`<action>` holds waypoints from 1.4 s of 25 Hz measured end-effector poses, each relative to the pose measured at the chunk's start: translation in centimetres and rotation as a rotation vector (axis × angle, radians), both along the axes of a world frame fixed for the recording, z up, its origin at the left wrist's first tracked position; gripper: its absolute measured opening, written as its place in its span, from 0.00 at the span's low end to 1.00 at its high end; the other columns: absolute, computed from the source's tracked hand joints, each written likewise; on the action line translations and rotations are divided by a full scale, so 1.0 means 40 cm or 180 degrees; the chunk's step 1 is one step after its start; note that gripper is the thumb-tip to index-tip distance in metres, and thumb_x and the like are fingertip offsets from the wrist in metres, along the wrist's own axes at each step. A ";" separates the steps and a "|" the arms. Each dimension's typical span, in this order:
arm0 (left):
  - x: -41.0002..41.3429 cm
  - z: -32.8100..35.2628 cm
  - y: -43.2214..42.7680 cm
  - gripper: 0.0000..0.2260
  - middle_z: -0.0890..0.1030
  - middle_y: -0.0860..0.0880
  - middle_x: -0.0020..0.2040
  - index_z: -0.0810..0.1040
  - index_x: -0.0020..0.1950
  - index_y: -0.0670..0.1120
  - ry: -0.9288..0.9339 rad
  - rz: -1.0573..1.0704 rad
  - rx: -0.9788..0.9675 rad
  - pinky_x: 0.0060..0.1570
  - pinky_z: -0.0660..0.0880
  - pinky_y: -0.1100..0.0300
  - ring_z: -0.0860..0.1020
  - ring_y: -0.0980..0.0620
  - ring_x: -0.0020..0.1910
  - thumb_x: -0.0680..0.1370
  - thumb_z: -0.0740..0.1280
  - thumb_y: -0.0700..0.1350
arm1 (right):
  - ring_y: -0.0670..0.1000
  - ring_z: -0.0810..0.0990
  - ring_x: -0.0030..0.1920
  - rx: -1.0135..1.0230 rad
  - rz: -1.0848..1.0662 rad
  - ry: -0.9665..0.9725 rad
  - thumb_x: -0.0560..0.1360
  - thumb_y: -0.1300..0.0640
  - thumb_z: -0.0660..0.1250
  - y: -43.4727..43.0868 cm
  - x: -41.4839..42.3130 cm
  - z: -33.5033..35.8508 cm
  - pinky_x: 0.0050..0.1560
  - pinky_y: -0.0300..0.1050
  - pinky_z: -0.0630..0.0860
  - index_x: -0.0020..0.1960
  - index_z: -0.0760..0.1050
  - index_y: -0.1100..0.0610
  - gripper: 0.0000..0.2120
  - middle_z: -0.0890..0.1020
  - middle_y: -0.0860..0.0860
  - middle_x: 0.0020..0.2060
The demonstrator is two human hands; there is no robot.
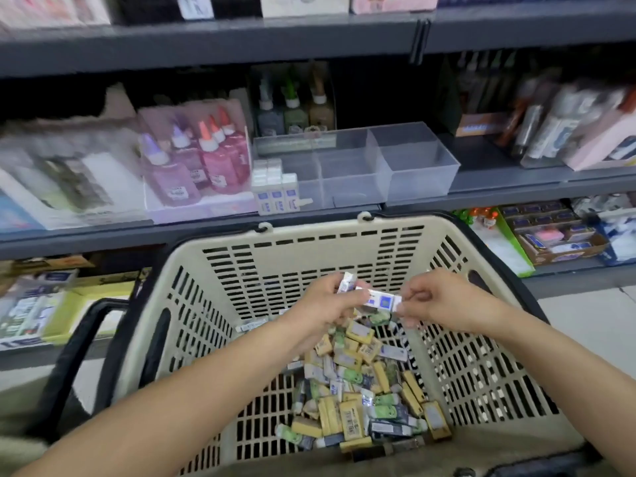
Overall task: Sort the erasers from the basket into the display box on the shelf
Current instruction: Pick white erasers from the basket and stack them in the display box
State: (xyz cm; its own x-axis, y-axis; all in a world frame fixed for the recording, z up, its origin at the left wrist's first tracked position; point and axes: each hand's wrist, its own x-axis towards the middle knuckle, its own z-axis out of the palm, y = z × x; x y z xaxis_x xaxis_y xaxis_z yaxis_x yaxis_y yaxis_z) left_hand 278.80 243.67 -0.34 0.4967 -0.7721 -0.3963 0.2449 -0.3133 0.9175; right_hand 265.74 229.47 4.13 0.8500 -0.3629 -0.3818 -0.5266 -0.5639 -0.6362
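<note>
**Inspector:** Begin nearest the camera. What lies in the basket [192,297]?

**Assistant:** A loose heap of erasers [358,401] on its floor: yellow, green and white-and-blue sleeves, mixed and unsorted. Both forearms reach in over the near rim.

**Inspector:** State of the hands?

**Assistant:** The left hand [323,304] is closed around a white-and-blue eraser [346,282] that sticks up past the knuckles. The right hand [437,301] pinches the end of a second white-and-blue eraser [380,301]; its other end meets the left thumb. Both are raised clear of the heap, above the basket's middle.

**Inspector:** Why held so?

**Assistant:** My judgement: the right hand is passing its eraser to the left, gathering one kind into a bundle so that a single trip to the shelf [499,187] serves several.

**Inspector:** And beyond?

**Assistant:** The clear display box [416,166] stands on the shelf directly behind the basket. Its left compartment holds white-and-blue erasers [275,191] standing upright in rows; the middle and right compartments look bare. Glue bottles [203,156] stand just left of it.

**Inspector:** Progress?

**Assistant:** Early, judging by the heap.
</note>
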 end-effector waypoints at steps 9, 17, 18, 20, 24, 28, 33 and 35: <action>0.122 0.152 0.071 0.14 0.76 0.47 0.38 0.77 0.51 0.39 0.0805 0.0687 -0.0517 0.30 0.59 0.62 0.66 0.55 0.29 0.79 0.55 0.46 | 0.47 0.84 0.37 0.1841 -0.0904 -0.1187 0.76 0.65 0.64 0.068 0.145 0.059 0.36 0.34 0.79 0.47 0.78 0.62 0.05 0.85 0.55 0.40; 0.240 0.180 0.097 0.08 0.82 0.46 0.42 0.78 0.52 0.41 -0.0293 0.0918 -0.0883 0.41 0.80 0.60 0.79 0.51 0.39 0.76 0.63 0.33 | 0.47 0.84 0.39 0.1644 -0.0629 -0.1377 0.76 0.62 0.64 0.043 0.262 0.093 0.37 0.35 0.79 0.47 0.78 0.59 0.04 0.86 0.53 0.40; 0.252 0.178 0.098 0.07 0.83 0.46 0.41 0.79 0.52 0.41 -0.0391 0.0984 -0.0912 0.41 0.81 0.60 0.80 0.51 0.39 0.76 0.64 0.34 | 0.46 0.84 0.38 0.1607 -0.0586 -0.1368 0.76 0.62 0.64 0.039 0.276 0.098 0.37 0.34 0.79 0.47 0.78 0.59 0.04 0.86 0.53 0.39; 0.275 0.176 0.091 0.06 0.84 0.47 0.39 0.81 0.50 0.42 -0.0498 0.1096 -0.0948 0.40 0.80 0.61 0.82 0.53 0.37 0.76 0.66 0.36 | 0.45 0.84 0.37 0.1519 -0.0533 -0.1368 0.76 0.62 0.64 0.031 0.306 0.111 0.37 0.34 0.79 0.47 0.78 0.58 0.04 0.85 0.53 0.39; 0.340 0.185 0.044 0.09 0.84 0.45 0.46 0.79 0.56 0.41 -0.0777 0.1546 -0.0967 0.39 0.79 0.61 0.81 0.52 0.41 0.77 0.66 0.41 | 0.44 0.83 0.36 0.1104 -0.0829 -0.1938 0.77 0.61 0.64 -0.004 0.391 0.148 0.36 0.34 0.79 0.46 0.78 0.56 0.04 0.84 0.53 0.39; 0.370 0.164 0.026 0.11 0.82 0.45 0.50 0.78 0.58 0.40 -0.1382 0.2045 -0.1088 0.47 0.78 0.57 0.79 0.52 0.45 0.77 0.66 0.41 | 0.43 0.82 0.34 0.0564 -0.0997 -0.2439 0.77 0.61 0.64 -0.041 0.488 0.160 0.37 0.35 0.78 0.43 0.76 0.51 0.07 0.83 0.50 0.37; 0.381 0.144 0.023 0.09 0.82 0.48 0.49 0.80 0.55 0.44 -0.1828 0.2057 -0.1098 0.48 0.74 0.70 0.77 0.56 0.46 0.76 0.67 0.40 | 0.48 0.81 0.44 -0.0968 -0.0292 -0.1649 0.76 0.55 0.65 -0.040 0.576 0.130 0.48 0.41 0.75 0.46 0.78 0.50 0.03 0.83 0.49 0.41; 0.387 0.144 0.018 0.08 0.82 0.49 0.48 0.80 0.54 0.45 -0.1783 0.2026 -0.1127 0.49 0.75 0.67 0.77 0.55 0.45 0.76 0.67 0.38 | 0.47 0.77 0.44 -0.1317 0.0151 -0.1206 0.77 0.55 0.63 -0.029 0.595 0.126 0.47 0.39 0.70 0.50 0.80 0.52 0.07 0.82 0.49 0.45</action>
State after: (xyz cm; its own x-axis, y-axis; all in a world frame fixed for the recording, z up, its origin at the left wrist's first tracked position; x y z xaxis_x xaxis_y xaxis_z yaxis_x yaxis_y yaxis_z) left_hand 294.28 244.39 5.44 0.9179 -0.3175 0.2380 -0.2343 0.0503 0.9708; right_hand 289.53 228.32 9.16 0.9191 -0.3755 0.1193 -0.2722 -0.8242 -0.4967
